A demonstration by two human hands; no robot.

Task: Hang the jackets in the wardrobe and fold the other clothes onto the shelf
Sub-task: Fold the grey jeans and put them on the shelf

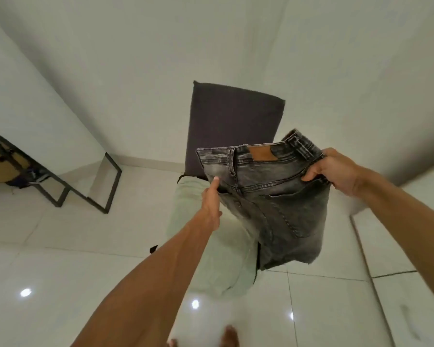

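Heavy, floppy grey jeans are hanging; left hand is pinching, right hand is clutching the stiff waistband, probably the surest hold

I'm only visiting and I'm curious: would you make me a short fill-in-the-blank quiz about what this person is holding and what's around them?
1. The left hand and right hand hold up a pair of grey ____.
2. The patch on the waistband is ____.
3. A dark cushion leans upright against the ____.
4. A pale green cloth lies on the tiled ____.

Missing words: jeans; brown; wall; floor.
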